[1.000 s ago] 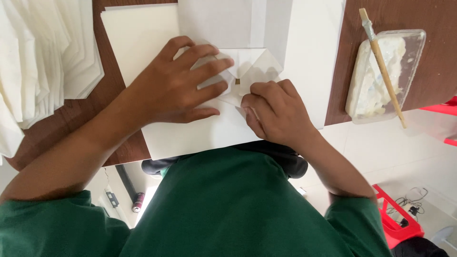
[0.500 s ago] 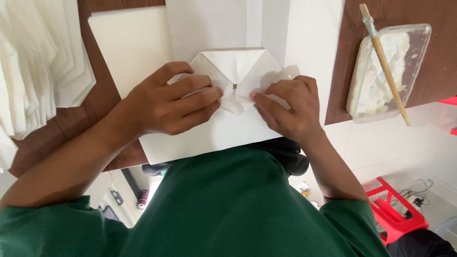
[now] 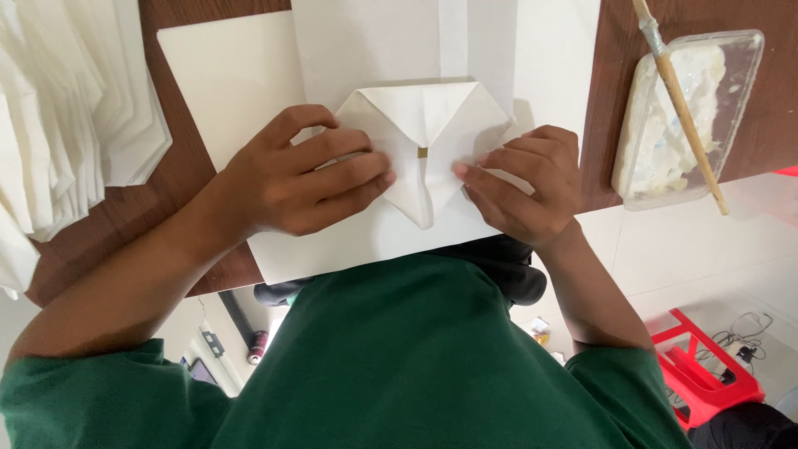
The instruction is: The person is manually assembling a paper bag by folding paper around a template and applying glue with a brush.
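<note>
Nearest the camera is the person's dark green cotton shirt. Just beyond it, the left hand and right hand lie flat on a folded white paper piece with a pointed flap. It sits at the near edge of the brown wooden table, on a cream rectangular board. Neither hand grips anything: the fingers are stretched out and press down on either side of the centre crease, fingertips nearly meeting. To crease well, I judge the pressure should stay even and run outward from the centre line (so the point stays symmetrical). One small brown spot marks that centre. Far left lies one stack of white folded papers. Far right stands one clear plastic tray of white paste, with one wooden-handled brush laid across it.
</note>
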